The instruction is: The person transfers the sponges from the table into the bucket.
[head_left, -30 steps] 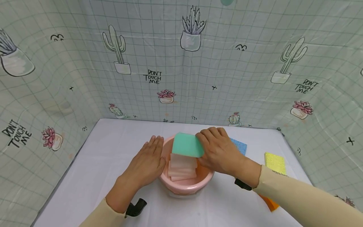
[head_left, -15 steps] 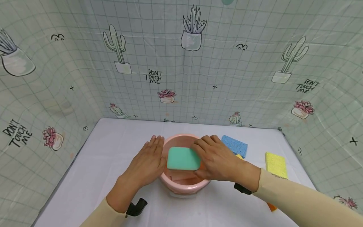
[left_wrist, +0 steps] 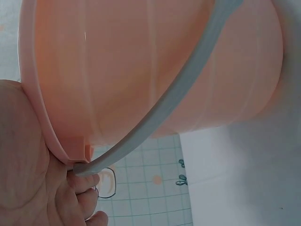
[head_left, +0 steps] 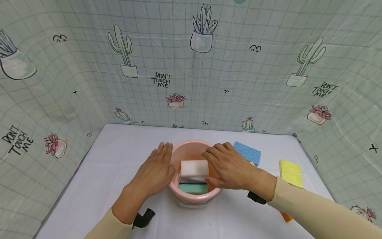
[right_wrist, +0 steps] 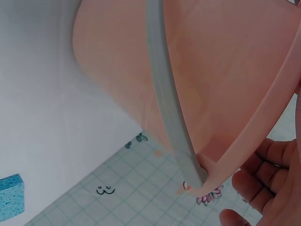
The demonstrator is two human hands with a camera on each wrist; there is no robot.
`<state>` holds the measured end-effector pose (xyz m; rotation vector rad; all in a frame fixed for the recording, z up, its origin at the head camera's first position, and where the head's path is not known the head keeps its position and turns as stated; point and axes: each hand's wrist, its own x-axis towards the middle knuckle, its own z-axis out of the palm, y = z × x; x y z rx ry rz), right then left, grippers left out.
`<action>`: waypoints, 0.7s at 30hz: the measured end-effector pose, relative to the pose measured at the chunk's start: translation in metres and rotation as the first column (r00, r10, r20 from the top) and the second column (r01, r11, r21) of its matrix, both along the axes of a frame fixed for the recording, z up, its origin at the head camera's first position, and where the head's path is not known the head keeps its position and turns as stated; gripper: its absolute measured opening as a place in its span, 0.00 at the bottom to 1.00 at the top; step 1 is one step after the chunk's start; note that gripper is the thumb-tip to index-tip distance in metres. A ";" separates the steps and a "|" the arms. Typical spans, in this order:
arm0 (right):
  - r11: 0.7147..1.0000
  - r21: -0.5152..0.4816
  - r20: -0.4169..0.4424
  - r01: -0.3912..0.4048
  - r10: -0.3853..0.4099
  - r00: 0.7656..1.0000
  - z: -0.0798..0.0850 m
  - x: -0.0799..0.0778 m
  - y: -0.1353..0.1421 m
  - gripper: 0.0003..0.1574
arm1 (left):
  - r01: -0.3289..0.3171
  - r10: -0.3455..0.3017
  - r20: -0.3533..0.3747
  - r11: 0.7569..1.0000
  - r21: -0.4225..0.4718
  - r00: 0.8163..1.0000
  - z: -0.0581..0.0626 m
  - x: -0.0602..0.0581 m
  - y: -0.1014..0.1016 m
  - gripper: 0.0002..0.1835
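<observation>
A pink bucket (head_left: pixel 195 199) with a grey handle (left_wrist: pixel 155 113) stands on the white table. Inside it, a green sponge (head_left: pixel 193 189) shows low at the near side, with a pale block (head_left: pixel 194 170) just behind it. My left hand (head_left: pixel 155 172) rests on the left part of the rim with its fingers straight. In the right wrist view, my right hand (right_wrist: pixel 277 183) has loosely bent fingers beside the rim with nothing between them; the head view puts it over the bucket's right side.
Right of the bucket lies a blue sponge (head_left: pixel 247 153), with a yellow sponge (head_left: pixel 290 173) farther right. An orange piece (head_left: pixel 286 217) shows from under the right sleeve (head_left: pixel 316 202). A cactus-print cloth (head_left: pixel 191 66) hangs behind and along the table's sides.
My right hand brought the green sponge down into the bucket and let go of it. The sponge now shows lower, at the near side. My left hand has stayed on the rim.
</observation>
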<state>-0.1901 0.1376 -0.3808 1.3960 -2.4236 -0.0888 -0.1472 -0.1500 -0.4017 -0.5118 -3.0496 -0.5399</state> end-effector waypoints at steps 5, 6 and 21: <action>0.999 -0.007 -0.017 0.033 -0.033 0.999 -0.002 0.001 0.003 0.39 | 0.003 -0.003 -0.006 1.000 0.001 1.000 0.000 0.000 0.000 0.35; 0.999 -0.013 -0.028 0.038 -0.038 0.999 -0.003 0.000 0.004 0.38 | 0.003 -0.003 -0.006 1.000 0.003 1.000 0.000 0.000 0.000 0.35; 0.974 -0.120 -0.115 0.194 -0.208 0.971 0.000 -0.021 0.063 0.38 | 0.002 -0.002 0.008 1.000 0.023 1.000 0.001 0.001 0.001 0.35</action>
